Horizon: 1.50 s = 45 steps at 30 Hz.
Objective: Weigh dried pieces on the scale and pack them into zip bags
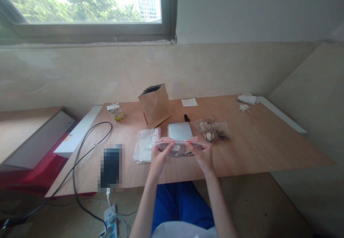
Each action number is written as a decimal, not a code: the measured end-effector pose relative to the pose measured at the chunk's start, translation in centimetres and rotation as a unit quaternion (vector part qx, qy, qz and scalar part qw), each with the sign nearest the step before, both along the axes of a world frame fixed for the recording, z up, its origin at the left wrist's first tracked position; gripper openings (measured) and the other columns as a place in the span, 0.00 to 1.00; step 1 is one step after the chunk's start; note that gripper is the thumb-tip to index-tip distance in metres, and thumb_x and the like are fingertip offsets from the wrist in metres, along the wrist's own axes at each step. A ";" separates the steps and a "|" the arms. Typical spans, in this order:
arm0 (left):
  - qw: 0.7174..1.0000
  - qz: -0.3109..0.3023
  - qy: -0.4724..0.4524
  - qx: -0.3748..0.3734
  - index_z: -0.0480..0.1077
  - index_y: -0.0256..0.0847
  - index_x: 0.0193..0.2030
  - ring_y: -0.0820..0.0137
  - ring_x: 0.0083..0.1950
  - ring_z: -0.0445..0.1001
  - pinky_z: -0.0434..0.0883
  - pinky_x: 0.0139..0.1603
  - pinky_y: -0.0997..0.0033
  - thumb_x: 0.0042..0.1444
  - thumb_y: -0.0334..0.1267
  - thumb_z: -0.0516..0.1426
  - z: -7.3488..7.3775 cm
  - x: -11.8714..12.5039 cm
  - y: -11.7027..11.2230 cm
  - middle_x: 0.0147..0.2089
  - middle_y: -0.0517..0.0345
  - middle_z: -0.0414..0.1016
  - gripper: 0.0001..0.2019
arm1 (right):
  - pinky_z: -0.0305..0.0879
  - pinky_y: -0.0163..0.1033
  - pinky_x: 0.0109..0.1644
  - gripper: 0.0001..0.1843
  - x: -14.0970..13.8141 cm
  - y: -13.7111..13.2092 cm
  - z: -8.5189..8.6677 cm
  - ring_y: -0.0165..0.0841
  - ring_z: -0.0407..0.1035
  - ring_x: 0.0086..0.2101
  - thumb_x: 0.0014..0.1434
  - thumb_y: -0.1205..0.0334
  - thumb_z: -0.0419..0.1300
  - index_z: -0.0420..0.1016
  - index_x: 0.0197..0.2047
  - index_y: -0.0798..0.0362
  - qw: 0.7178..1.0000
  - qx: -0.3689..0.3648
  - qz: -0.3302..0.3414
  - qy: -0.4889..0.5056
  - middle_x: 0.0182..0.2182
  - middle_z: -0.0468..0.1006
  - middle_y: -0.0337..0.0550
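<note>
1. A plywood desk (258,148) runs across the scene, below a window (80,1) and a tiled wall (220,69).
2. The left hand (159,155) and right hand (201,153) are both closed in a pinch, each gripping one end of a clear zip bag (178,149).
3. That bag spans the gap between the hands, above the near part of the desk, with brownish contents inside.
4. Just far of it lies a silver laptop (180,131); a brown paper bag (155,106) stands upright beyond and left.
5. A second zip bag (212,131) lies far right of the right hand.
6. A crumpled plastic sheet (145,145) lies just left of the left hand.
7. Further left, a black cable (92,141) leads to a pixelated, unreadable dark device (110,167).
</note>
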<state>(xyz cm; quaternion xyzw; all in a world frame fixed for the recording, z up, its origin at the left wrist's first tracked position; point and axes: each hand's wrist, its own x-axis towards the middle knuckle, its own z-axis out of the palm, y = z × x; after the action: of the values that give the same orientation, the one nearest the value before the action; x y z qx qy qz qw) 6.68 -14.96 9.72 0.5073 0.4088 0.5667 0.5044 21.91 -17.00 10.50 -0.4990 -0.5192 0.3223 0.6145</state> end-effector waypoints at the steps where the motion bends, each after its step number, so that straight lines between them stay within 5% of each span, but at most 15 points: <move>1: 1.000 -0.009 -0.002 -0.002 0.74 0.38 0.27 0.68 0.37 0.72 0.69 0.40 0.70 0.48 0.42 0.61 0.0 0.0 0.0 0.32 0.54 0.74 0.09 | 0.68 0.40 0.37 0.05 0.1 0.0 0.0 0.35 0.72 0.30 0.49 0.59 0.64 0.78 0.24 0.49 1.000 0.008 0.001 -0.003 0.25 0.78 0.39; 6: 0.998 -0.043 -0.013 -0.032 0.74 0.39 0.30 0.71 0.33 0.72 0.68 0.34 0.75 0.43 0.42 0.64 -0.2 0.2 -0.2 0.31 0.57 0.74 0.10 | 0.65 0.45 0.49 0.05 0.6 -0.1 0.2 0.37 0.72 0.40 0.53 0.60 0.62 0.78 0.27 0.49 0.999 0.022 0.049 -0.007 0.33 0.80 0.42; 17: 1.000 -0.007 0.008 -0.016 0.75 0.38 0.28 0.71 0.33 0.74 0.70 0.35 0.75 0.45 0.40 0.64 0.6 0.4 -0.4 0.29 0.56 0.76 0.07 | 0.66 0.46 0.49 0.06 0.1 0.2 -0.1 0.38 0.71 0.42 0.52 0.59 0.63 0.80 0.34 0.48 0.995 0.007 0.098 -0.013 0.34 0.80 0.43; 32: 0.999 0.036 0.006 -0.017 0.73 0.36 0.28 0.72 0.30 0.74 0.70 0.31 0.76 0.47 0.41 0.62 0.5 0.8 -1.0 0.27 0.57 0.76 0.09 | 0.65 0.40 0.43 0.07 -1.7 0.0 -0.3 0.34 0.69 0.35 0.53 0.59 0.61 0.75 0.26 0.52 0.994 0.023 -0.035 -0.105 0.27 0.75 0.41; 45: 0.999 0.030 0.024 -0.013 0.75 0.37 0.31 0.69 0.35 0.75 0.71 0.36 0.74 0.49 0.41 0.61 -0.4 1.0 -0.5 0.31 0.54 0.77 0.08 | 0.65 0.39 0.40 0.09 -1.9 0.2 -0.4 0.34 0.70 0.32 0.55 0.57 0.59 0.77 0.28 0.52 0.996 -0.007 -0.004 -0.086 0.27 0.76 0.41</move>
<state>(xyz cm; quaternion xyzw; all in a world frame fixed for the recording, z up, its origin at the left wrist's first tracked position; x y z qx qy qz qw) 7.73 -15.43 9.34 0.5017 0.4434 0.5637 0.4838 19.97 -16.81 10.13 -0.5309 -0.5659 0.2793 0.5656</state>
